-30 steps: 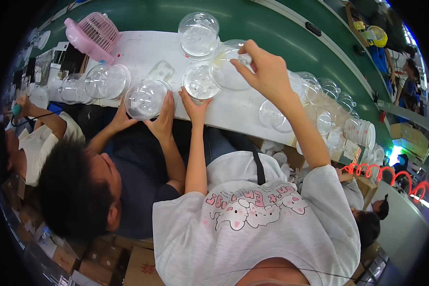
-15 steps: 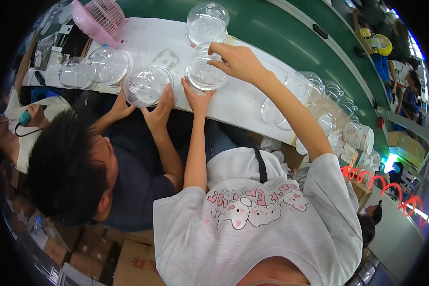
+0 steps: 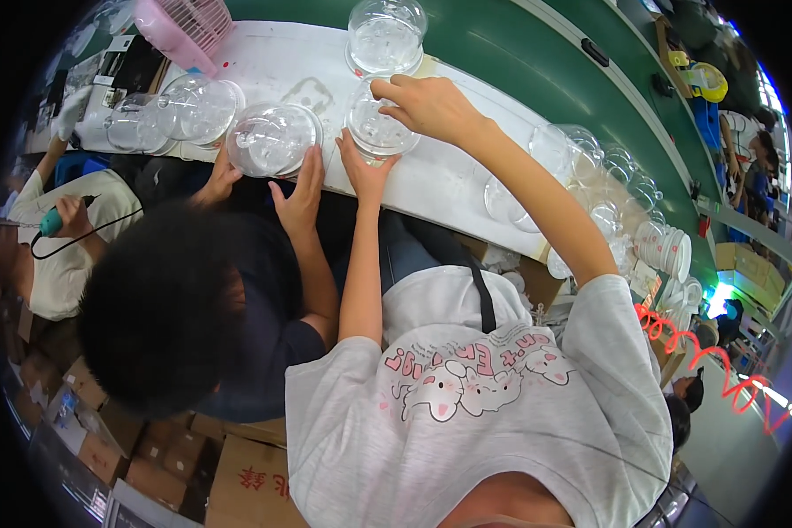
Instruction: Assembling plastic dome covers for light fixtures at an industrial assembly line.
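A clear domed container (image 3: 374, 132) with a round pale base stands at the near edge of the white table, in front of me. My left hand (image 3: 366, 172) grips its base from the near side, fingers along the left and thumb toward the right. Above the dome's top, my right hand (image 3: 433, 107) is bent down with its fingers curled and thumb close by. Whatever those fingers pinch, if anything, is too small to make out. Just behind stands a second clear domed container (image 3: 385, 37), touched by neither hand.
At my left, a co-worker handles another domed container (image 3: 273, 141). More clear domes (image 3: 198, 110) stand beyond it, near a pink basket (image 3: 183, 31). Many clear domes and white rings (image 3: 603, 189) crowd the table's right side. A red coiled hose (image 3: 713, 356) hangs at right.
My right hand has shifted slightly left over the dome. The co-worker's head has come forward and right, and their container is turned; their right hand has moved slightly off it.
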{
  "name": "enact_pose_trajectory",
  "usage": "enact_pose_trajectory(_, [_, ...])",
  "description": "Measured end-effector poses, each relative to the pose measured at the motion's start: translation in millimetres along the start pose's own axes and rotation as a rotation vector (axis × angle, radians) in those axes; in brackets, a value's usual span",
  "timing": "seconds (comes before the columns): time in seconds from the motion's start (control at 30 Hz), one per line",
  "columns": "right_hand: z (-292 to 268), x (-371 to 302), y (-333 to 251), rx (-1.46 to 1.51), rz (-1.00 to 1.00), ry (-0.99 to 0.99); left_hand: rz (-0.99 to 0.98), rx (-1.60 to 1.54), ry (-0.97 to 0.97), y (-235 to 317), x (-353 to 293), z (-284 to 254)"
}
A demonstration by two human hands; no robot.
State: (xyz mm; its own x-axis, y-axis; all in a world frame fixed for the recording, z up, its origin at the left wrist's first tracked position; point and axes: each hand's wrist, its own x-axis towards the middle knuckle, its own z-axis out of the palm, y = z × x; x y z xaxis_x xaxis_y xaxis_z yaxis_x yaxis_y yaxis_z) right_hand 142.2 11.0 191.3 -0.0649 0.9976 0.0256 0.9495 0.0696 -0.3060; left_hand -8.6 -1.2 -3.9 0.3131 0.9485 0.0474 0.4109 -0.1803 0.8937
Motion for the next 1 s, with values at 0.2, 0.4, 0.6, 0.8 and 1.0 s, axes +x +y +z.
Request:
enact_pose_trajectory(0.2, [-7, 0, 3, -0.043, -0.068, -0.080, 0.036, -0.039, 0.002, -1, 0, 0])
enact_pose_trajectory(0.4, [-14, 5, 2, -0.088, -0.174, -0.107, 0.025, -0.012, 0.012, 0, 0, 1])
enact_pose_trajectory(0.6, [-14, 8, 7, -0.147, -0.250, -0.134, 0.037, -0.020, 0.019, -1, 1, 1])
enact_pose_trajectory(0.8, [-10, 6, 8, -0.177, -0.250, -0.056, 0.015, -0.055, 0.007, 4, 2, 4])
enact_pose_trajectory(1.0, [-6, -3, -8, -0.138, -0.067, -0.140, 0.073, 0.063, 0.033, -10, -1, 1])
